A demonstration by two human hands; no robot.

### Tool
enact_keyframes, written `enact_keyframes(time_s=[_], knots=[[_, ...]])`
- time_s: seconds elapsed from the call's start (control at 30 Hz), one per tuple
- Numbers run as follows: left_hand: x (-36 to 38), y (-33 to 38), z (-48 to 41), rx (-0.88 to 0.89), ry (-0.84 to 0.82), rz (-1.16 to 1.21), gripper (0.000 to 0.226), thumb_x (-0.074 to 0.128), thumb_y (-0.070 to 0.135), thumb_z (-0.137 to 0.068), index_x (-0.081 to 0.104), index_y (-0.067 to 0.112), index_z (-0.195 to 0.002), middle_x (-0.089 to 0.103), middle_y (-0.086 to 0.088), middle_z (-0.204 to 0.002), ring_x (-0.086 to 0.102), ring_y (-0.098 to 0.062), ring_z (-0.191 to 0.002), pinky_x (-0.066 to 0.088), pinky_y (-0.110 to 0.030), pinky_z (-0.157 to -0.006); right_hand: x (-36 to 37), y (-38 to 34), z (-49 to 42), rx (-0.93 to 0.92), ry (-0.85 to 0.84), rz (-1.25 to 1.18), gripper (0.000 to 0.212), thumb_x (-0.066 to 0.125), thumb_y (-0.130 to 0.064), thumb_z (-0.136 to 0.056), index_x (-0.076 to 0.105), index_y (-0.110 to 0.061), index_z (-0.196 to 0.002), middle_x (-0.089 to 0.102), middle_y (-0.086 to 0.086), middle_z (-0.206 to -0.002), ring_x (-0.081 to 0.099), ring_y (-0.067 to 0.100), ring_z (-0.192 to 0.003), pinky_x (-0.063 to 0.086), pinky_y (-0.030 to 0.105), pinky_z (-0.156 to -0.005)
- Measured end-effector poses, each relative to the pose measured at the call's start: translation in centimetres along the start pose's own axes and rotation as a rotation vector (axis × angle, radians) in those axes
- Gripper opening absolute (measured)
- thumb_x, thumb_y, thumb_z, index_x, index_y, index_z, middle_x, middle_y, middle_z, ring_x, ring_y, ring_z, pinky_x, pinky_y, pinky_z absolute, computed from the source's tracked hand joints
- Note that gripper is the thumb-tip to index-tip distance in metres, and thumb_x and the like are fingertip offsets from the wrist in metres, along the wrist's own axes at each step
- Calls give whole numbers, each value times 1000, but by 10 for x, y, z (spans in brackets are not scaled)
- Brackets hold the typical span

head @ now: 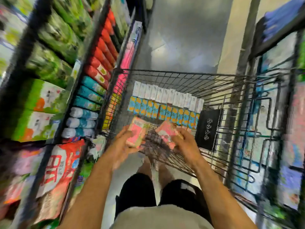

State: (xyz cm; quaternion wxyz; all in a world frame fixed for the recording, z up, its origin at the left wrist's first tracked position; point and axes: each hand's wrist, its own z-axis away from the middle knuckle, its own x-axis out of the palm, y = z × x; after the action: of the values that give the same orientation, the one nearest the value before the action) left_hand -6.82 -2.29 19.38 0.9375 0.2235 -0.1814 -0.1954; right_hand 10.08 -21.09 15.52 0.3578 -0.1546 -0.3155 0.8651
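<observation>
A: Can the print on the left pack (137,134) be read?
B: No. Motion blur smears it, and the right pack (165,132) too.
A: And the hands?
B: On the left hand (125,142) the fingers melt into blur. The right hand (184,141) covers its pack's near end.
A: The shelves (66,80)?
B: Blurred, and cut off at the frame's left edge.

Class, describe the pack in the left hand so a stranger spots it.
Find the wire cart. Over its near end, the left hand holds a pink pack. Its twin, in the right hand, lies further right; boxes behind are blue-orange or white.
</observation>
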Motion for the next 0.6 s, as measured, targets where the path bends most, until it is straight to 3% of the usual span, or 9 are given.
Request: enact_keyframes(time_s=[0.07, 0.17, 0.27, 0.33, 0.43, 0.5, 0.6], knots=[[-5, 4, 25, 8, -18, 113, 36, 58, 30, -95, 68, 8, -121, 72, -23, -117, 74, -33, -91, 57, -48, -89, 9, -17, 20, -66, -39, 14, 38, 73, -39, -68, 77, -34, -105, 77, 2, -105, 71, 38, -103, 55, 60, -94], [-16, 6, 60, 7, -78, 251, 49, 50, 44, -99, 72, 6, -122, 70, -24, -122, 74, -28, -94, 62, -37, -75, 27, -40, 48, -108, -82, -13, 27, 69, -25, -76, 78, -28, -101, 78, 3, -101, 71, 30, -93, 56, 48, -83], [-33, 2, 92, 138, -136, 358, 56, 84, 38, -80, 64, 13, -125, 70, -21, -123, 72, -31, -99, 59, -45, -84, 49, -58, 71, -152, -157, 23, 22, 64, -9, -94, 75, -23, -106, 78, 3, -98, 70, 24, -87, 55, 36, -72], [-47, -2, 113, 210, -142, 400, 65, 93, 32, -69, 66, 15, -125, 70, -22, -123, 71, -38, -102, 56, -53, -92, 64, -66, 84, -184, -196, 67, 30, 58, 2, -97, 74, -23, -104, 77, 6, -96, 69, 24, -84, 55, 37, -72], [-72, -13, 140, 279, -116, 483, 88, 98, 30, -61, 60, 11, -138, 65, -27, -130, 70, -46, -107, 53, -61, -96, 93, -76, 104, -236, -249, 142, 23, 67, -7, -90, 76, -27, -99, 78, 4, -95, 68, 23, -86, 53, 37, -82], [-90, -22, 161, 297, -78, 579, 96, 100, 27, -57, 56, 8, -141, 64, -27, -132, 69, -50, -106, 57, -63, -91, 115, -79, 120, -303, -290, 197, 17, 70, -16, -83, 76, -26, -95, 76, 0, -91, 66, 20, -84, 52, 27, -76], [-121, -39, 196, 355, -45, 652, 106, 102, 28, -51, 54, 7, -143, 65, -28, -130, 69, -52, -103, 60, -59, -81, 148, -71, 144, -337, -376, 222, 27, 71, -25, -73, 76, -22, -99, 77, 0, -91, 66, 18, -82, 52, 28, -72]])
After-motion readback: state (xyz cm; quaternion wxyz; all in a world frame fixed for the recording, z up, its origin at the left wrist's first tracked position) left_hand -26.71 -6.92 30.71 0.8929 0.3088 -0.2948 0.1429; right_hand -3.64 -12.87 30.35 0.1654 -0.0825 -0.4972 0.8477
